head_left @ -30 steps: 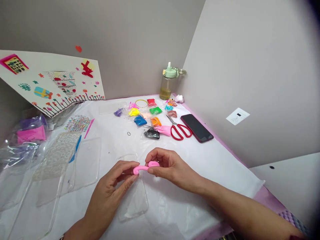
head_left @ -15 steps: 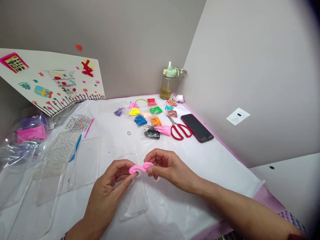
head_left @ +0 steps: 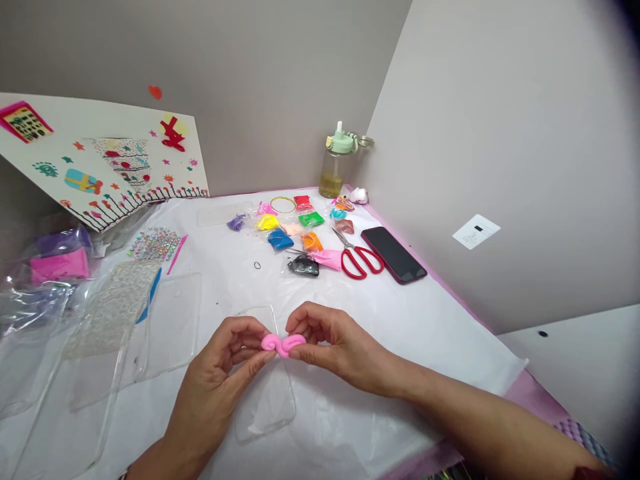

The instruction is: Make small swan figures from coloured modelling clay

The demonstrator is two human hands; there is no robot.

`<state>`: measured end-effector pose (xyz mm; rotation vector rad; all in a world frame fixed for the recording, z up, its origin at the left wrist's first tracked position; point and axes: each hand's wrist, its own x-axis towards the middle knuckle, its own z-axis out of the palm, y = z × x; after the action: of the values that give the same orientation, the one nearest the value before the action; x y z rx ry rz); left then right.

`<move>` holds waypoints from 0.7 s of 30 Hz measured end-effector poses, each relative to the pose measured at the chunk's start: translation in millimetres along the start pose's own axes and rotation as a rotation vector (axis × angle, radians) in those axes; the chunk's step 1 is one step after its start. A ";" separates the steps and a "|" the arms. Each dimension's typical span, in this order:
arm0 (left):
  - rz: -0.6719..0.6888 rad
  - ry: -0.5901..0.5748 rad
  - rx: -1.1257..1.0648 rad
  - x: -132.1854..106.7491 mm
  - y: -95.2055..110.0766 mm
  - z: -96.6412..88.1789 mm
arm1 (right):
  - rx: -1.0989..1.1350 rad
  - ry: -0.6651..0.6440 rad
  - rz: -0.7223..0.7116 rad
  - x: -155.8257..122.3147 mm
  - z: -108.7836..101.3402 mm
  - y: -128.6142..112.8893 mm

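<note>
Between both hands is a roll of pink modelling clay (head_left: 283, 345), its two ends curled into spirals that meet near a dip in the middle. My left hand (head_left: 225, 373) pinches the left curl between thumb and fingers. The right curl is gripped by my right hand (head_left: 335, 340), thumb at the front and fingers behind. Below the clay, a clear phone case (head_left: 267, 407) lies flat on the white table cover, partly hidden by my hands.
Several clay packets, among them a blue one (head_left: 281, 240) and a black one (head_left: 303, 267), lie beyond my hands. Red-handled scissors (head_left: 354, 270) and a phone (head_left: 394, 255) are at right. A bottle (head_left: 332, 173) stands behind; beads (head_left: 155, 245) and more clear cases (head_left: 173, 327) are at left.
The pink clay's curled ends have come closer together, and its straight middle now dips downward. My right hand has shifted slightly left, while my left hand stays almost in place.
</note>
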<state>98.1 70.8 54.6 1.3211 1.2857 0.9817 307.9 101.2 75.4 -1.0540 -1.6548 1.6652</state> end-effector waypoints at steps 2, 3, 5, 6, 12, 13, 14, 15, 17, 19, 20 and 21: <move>-0.015 0.006 -0.013 -0.6 -0.4 0.6 | -0.016 -0.003 -0.002 -0.1 0.0 1.8; -0.013 0.001 -0.013 -0.9 -0.5 0.9 | -0.025 -0.011 -0.004 -0.3 0.1 2.7; -0.003 -0.021 -0.005 -1.3 -0.5 1.6 | -0.043 -0.031 -0.007 -0.8 0.4 4.1; 0.006 -0.032 -0.001 -1.2 -0.2 1.9 | -0.050 -0.042 -0.006 -1.0 0.6 4.4; -0.011 -0.060 0.027 -0.6 4.9 3.1 | -0.048 -0.026 0.016 -1.5 1.9 1.6; -0.032 -0.054 0.031 -0.9 5.8 3.2 | -0.043 -0.020 0.021 -1.4 1.9 1.2; -0.049 -0.048 0.030 -1.4 6.4 3.3 | -0.033 -0.018 0.025 -1.4 1.9 1.0; -0.064 -0.041 0.024 -1.9 6.8 3.5 | -0.021 -0.023 0.026 -1.4 1.9 1.0; -0.090 -0.037 -0.001 -2.6 7.0 4.1 | -0.004 -0.032 0.021 -1.7 1.9 1.2; -0.101 -0.038 -0.029 -2.6 6.7 4.8 | -0.008 -0.025 0.006 -2.2 1.8 1.3; -0.101 -0.039 -0.041 -2.4 6.5 5.1 | -0.017 -0.014 -0.001 -2.4 1.8 1.1; -0.103 -0.039 -0.052 -2.0 6.2 5.4 | -0.030 -0.004 -0.006 -2.5 1.7 0.8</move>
<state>104.3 68.6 60.0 1.2164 1.2779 0.9073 308.0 98.1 74.8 -1.0598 -1.6891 1.6442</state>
